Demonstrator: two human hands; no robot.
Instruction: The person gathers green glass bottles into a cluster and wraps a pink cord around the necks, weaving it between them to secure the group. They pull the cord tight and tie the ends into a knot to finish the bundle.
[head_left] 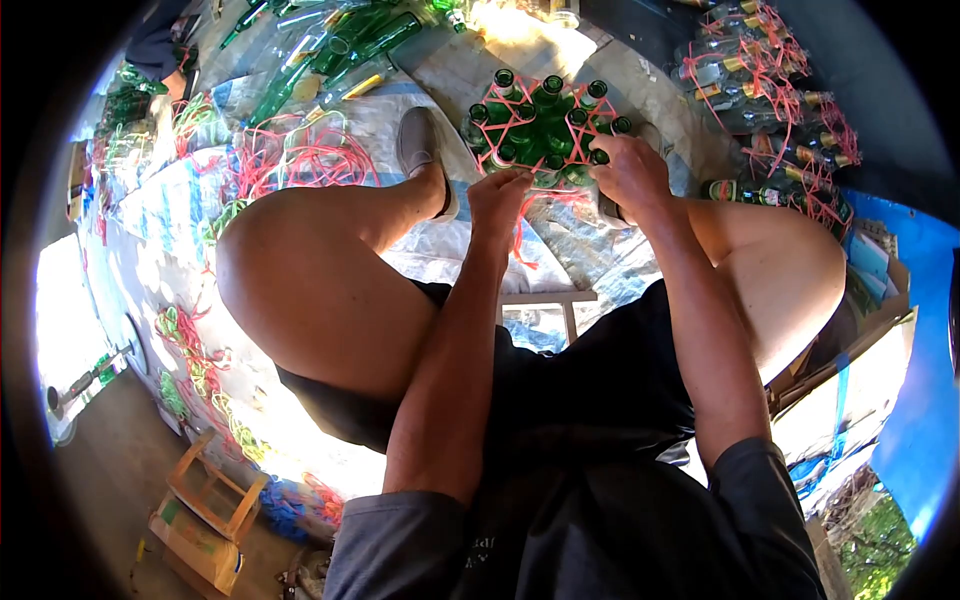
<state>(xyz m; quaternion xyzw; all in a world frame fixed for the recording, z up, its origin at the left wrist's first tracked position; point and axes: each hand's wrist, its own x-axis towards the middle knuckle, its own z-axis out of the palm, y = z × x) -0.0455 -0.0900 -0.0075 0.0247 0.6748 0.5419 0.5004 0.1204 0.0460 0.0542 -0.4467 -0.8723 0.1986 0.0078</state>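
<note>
A cluster of several green bottles point(548, 125) stands upright between my feet, with pink-red plastic string wound around and between the necks. My left hand point(500, 200) is closed at the cluster's near left side, its fingertips pinched together by the string. At the near right side, my right hand point(632, 170) has its fingers curled at a bottle neck and the string there. What exactly lies between the fingers of either hand is too small to make out. Loose pink-red string point(522, 240) hangs below the bottles near my left hand.
Loose green bottles point(365, 45) lie at the upper left, near tangled red string point(300, 160). Tied clear bottles point(750, 65) are stacked at the upper right. A small wooden stool point(210, 510) is at the lower left. Another person's arm point(176, 82) shows at the far upper left.
</note>
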